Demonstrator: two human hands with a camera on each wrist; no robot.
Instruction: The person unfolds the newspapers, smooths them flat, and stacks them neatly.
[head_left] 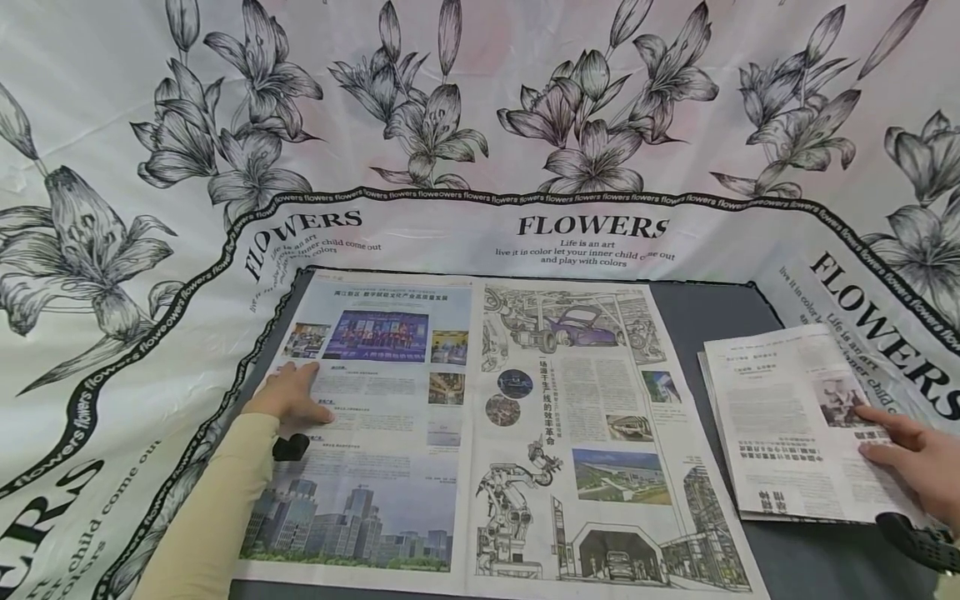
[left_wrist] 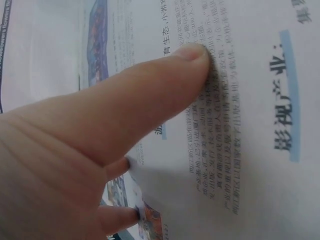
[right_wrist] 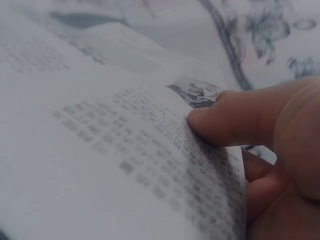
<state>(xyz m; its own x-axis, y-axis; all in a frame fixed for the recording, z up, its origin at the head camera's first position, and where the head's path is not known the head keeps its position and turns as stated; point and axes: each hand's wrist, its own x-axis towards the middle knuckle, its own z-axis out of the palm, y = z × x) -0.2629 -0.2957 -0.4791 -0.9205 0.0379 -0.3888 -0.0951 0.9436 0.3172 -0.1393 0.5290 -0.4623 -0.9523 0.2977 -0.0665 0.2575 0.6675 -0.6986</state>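
In the head view, an open newspaper (head_left: 483, 442) lies flat on a dark grey surface (head_left: 693, 312). The left hand (head_left: 288, 396) rests on the left page of the open newspaper, below its row of photos, with fingers spread and grasping nothing. A pale sleeve (head_left: 213, 508) runs down from this hand along the left edge of the open newspaper. To the right of the open newspaper, the right hand (head_left: 918, 458) grips a folded newspaper (head_left: 795, 433) by its right side, the thumb on the upper face. A white flower-printed sheet (head_left: 480, 237) rises behind the open newspaper and along both its sides.

In the left wrist view, the thumb lies extended over printed columns of the open newspaper, beside a heading with a blue bar; two other fingertips show beneath the hand, near a coloured picture on the same page.

In the right wrist view, the folded newspaper's edge is pinched between thumb and fingers, the thumb beside a small photo. The print there is blurred.
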